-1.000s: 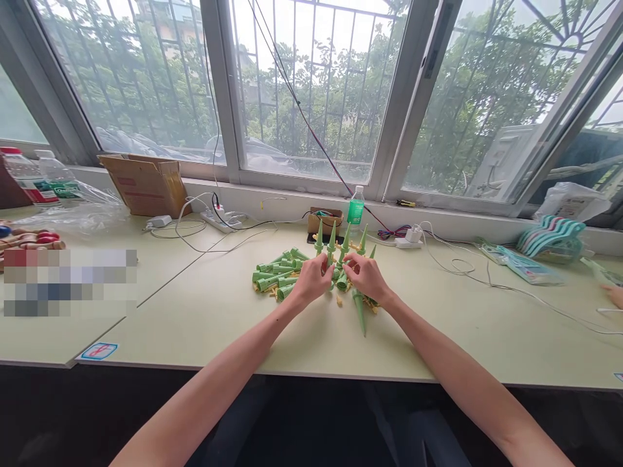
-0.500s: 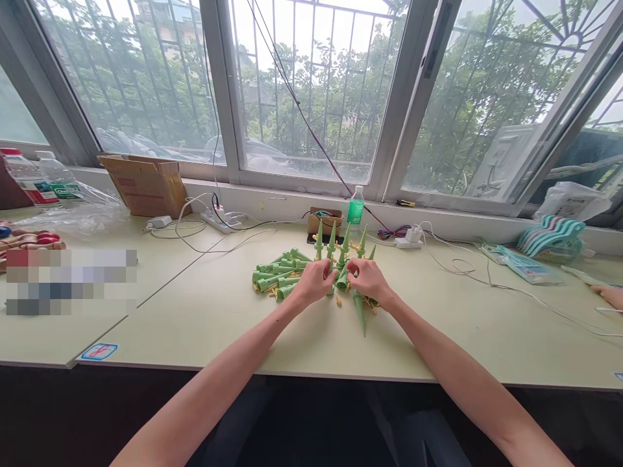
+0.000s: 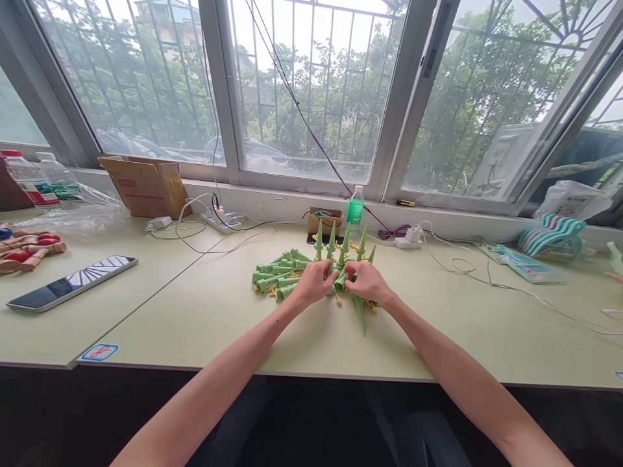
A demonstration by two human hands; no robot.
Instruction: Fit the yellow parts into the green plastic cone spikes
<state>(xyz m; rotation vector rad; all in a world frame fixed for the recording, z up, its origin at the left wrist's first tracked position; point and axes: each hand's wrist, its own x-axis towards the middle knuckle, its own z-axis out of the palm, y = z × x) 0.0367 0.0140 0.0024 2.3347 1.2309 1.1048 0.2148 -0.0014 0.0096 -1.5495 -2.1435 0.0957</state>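
Observation:
Between my hands is a short, hollow green plastic tube [image 3: 339, 284], tilted with its open end towards me. My right hand [image 3: 367, 279] grips it from the right with bent fingers. From the left, my left hand [image 3: 315, 281] comes close with fingers pinched together; what they hold is hidden. Behind the hands several green pointed cones [image 3: 344, 241] stand upright, with small yellow pieces among them. One green cone [image 3: 360, 315] lies pointing towards me. More green tubes [image 3: 272, 280] are heaped left of my left hand, and a yellow piece [image 3: 339, 300] lies below the tube.
Behind the cones stand a green-labelled bottle [image 3: 355, 206] and a small cardboard box [image 3: 325, 222]. A phone [image 3: 73, 284] lies at left, a larger carton [image 3: 143, 187] near the window. White cables [image 3: 491, 283] and teal hangers [image 3: 552, 239] are at right. Someone's fingers show at the right edge.
The green tube between my hands has shifted slightly left and turned a little. At the right edge, the other person's hand has moved and a green piece shows there.

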